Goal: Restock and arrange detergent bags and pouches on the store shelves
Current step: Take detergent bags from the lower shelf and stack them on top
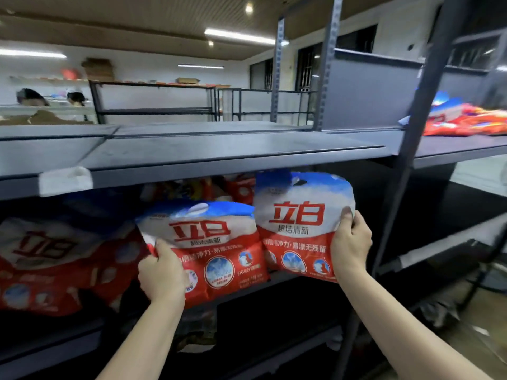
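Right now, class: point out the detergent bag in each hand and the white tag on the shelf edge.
Left-hand bag (208,242), head view: printed front, centre.
Right-hand bag (299,226), head view: front, below the red logo.
White tag (65,181), head view: its middle.

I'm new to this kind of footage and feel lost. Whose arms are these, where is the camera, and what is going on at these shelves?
There is no machine: a person wears a camera on the head, looking forward and down, so the two bare arms are their own. The left hand grips one red, white and blue detergent bag by its left edge; the right hand grips a second matching bag by its right edge. Both bags are at the dark middle shelf, beside a blurred similar bag. More packets lie on the upper right shelf.
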Demonstrator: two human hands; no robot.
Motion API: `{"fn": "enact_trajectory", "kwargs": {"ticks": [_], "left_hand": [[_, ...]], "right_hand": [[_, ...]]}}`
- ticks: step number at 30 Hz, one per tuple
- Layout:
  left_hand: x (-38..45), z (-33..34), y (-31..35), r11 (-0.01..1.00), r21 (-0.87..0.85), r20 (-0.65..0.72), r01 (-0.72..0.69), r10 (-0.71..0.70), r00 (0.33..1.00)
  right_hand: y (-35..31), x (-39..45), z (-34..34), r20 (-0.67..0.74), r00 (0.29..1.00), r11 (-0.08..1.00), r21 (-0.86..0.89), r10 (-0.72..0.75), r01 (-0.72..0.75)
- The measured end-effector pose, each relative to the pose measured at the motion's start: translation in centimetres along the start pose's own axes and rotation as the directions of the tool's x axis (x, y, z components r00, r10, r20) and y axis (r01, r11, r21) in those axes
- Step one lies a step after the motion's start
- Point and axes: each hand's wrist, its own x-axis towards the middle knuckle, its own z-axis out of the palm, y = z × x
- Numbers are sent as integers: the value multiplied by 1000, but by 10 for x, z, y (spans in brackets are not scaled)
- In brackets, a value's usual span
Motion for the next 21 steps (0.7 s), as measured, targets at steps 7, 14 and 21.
{"fn": "enact_trajectory", "kwargs": {"ticks": [7, 14, 21], "left_hand": [[-123, 64, -11, 998, 48, 163, 27, -34, 986], [-233, 137, 4, 999, 39, 361, -30, 14, 932], [-299, 197, 33, 998, -13, 519, -67, 64, 852]], "right_hand": [[23, 49, -149, -119, 992, 999, 18, -42, 44], [36, 100, -265, -260, 963, 997, -34, -75, 68], [46, 141, -333, -437, 896, 997, -40, -76, 65]]}}
